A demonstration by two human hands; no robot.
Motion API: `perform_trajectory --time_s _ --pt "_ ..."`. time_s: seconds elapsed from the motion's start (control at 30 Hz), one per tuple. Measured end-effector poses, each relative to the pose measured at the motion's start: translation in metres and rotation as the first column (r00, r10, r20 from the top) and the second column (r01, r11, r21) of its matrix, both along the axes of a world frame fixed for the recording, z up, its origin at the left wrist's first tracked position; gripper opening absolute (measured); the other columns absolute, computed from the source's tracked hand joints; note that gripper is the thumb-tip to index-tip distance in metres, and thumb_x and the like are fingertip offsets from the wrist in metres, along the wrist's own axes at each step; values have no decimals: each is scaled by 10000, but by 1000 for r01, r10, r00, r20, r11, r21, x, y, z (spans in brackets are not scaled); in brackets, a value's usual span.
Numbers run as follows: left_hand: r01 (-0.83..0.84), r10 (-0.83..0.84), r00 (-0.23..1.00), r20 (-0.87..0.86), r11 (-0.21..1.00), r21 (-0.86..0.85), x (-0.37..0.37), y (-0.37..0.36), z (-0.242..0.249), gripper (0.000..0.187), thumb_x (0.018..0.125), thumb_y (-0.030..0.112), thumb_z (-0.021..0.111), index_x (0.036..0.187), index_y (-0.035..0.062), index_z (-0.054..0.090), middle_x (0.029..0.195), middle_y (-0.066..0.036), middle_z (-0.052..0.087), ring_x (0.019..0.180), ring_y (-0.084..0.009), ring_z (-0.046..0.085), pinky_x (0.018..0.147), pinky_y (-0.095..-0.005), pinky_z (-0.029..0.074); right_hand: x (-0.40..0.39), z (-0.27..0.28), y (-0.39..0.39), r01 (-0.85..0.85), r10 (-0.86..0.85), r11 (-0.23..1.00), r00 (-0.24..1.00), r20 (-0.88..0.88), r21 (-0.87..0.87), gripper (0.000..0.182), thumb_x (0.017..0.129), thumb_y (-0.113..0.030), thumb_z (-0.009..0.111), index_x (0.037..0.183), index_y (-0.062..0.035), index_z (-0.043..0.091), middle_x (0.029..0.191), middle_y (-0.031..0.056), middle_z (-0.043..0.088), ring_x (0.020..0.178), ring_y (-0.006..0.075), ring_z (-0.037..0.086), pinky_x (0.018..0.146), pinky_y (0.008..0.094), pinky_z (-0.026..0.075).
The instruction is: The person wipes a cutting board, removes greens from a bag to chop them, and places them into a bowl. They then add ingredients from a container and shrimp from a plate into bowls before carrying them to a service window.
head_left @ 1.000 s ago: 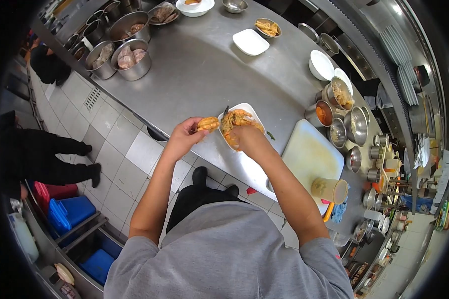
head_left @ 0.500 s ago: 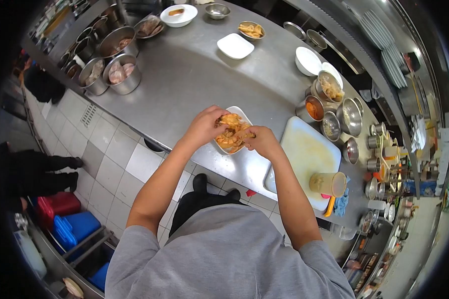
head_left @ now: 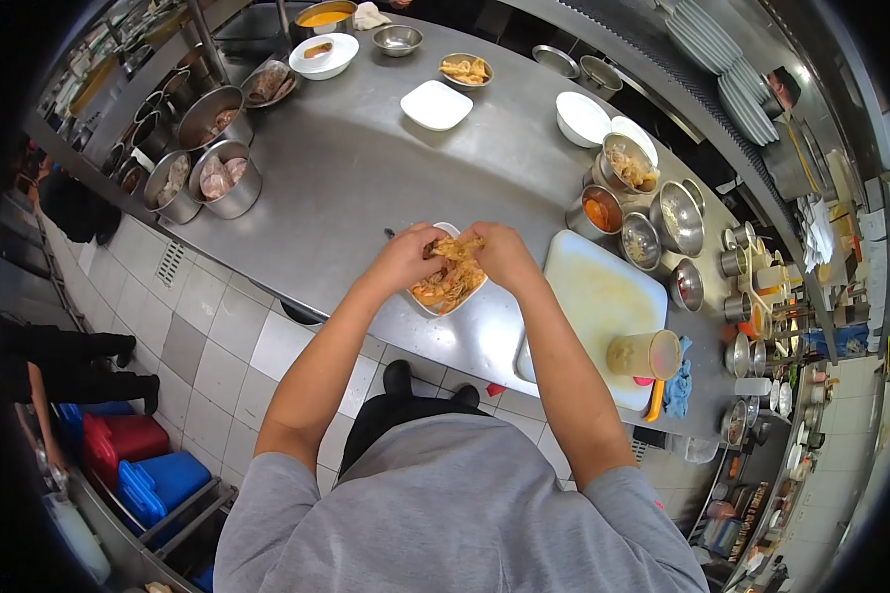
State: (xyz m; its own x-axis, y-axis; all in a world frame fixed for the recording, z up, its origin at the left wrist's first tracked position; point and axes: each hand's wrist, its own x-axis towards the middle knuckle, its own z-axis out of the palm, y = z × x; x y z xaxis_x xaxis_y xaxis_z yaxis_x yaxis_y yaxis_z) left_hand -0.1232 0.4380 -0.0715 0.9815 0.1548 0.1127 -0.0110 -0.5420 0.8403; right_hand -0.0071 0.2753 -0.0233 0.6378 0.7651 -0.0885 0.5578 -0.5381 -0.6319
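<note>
Pinching orange food (head_left: pixel 458 248), left hand (head_left: pixel 407 257) and right hand (head_left: pixel 505 257) meet above the bowl (head_left: pixel 449 227). More food lies inside it.

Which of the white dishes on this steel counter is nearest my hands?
The white dish holding orange food, near the counter's front edge, between your left hand and right hand; the other white dishes stand farther off.
</note>
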Motion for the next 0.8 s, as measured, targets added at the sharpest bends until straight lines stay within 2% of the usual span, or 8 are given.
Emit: perform_trajectory --time_s 0.03,0.07,0.13,0.2,0.3,0.63,0.73,0.8 --pt "1 -1 1000 0 1000 -1 0 -1 -1 310 783 144 694 1071 35 664 1047 -114 625 966 -330 610 808 -406 500 3 -5 -2 58 -61 998 985 -163 -19 214 798 37 613 992 1 696 901 151 694 773 224 675 711 334 533" --pt "-5 5 1000 8 999 36 -1 -3 -1 310 779 150 700 1072 53 670 1041 -105 625 998 -319 597 859 -410 481 5 -9 -5 59 -62 998 985 -164 -20 214 798 37 613 992 1 696 901 151 694 773 224 675 711 334 533" --pt "-15 14 1000 16 997 74 -1 -6 1 310 775 155 705 1072 72 675 1036 -96 624 1031 -309 583 909 -415 461 8 -12 -6 226 -179 973 849 -498 37 209 831 51 607 1023 25 686 911 100 685 758 148 649 694 292 539" --pt "-30 -15 990 139 950 310 -2 -13 0 310 787 143 692 1092 94 670 1048 -81 622 1065 -285 573 950 -423 423 6 -9 -18 246 -172 967 816 -552 63 200 847 44 608 1035 39 676 920 90 684 757 146 647 700 280 541" --pt "23 -50 996 68 935 354 -4 -15 -5 328 798 141 679 1125 114 662 1089 -69 622 1101 -273 563 975 -427 393 -2 -9 -34 257 -173 965 772 -612 51 203 866 34 608 1061 57 660 923 81 681 755 145 643 711 265 543" --pt "-182 140 961 239 970 163 -2 22 -36 416 856 117 600 1271 82 608 1273 -162 600 1196 -331 547 1015 -427 429 -34 -37 -74 293 -220 956 653 -724 -27 229 865 10 635 1087 53 667 893 107 683 744 160 659 707 279 553" --pt "-120 106 991 78 970 210 40 46 -41 412 876 113 580 1285 71 597 1238 -176 626 1123 -337 604 946 -404 486 -41 -36 -82 252 -205 966 642 -739 -49 210 867 -6 644 1067 53 668 895 106 680 759 160 662 707 278 555" --pt "85 -76 886 -457 996 -1 66 48 -50 421 904 136 565 1323 95 569 1185 -157 654 1067 -302 624 949 -358 479 -45 -34 -85 247 -209 967 636 -743 -60 201 866 -12 649 1056 49 670 894 103 679 761 158 661 707 278 556"
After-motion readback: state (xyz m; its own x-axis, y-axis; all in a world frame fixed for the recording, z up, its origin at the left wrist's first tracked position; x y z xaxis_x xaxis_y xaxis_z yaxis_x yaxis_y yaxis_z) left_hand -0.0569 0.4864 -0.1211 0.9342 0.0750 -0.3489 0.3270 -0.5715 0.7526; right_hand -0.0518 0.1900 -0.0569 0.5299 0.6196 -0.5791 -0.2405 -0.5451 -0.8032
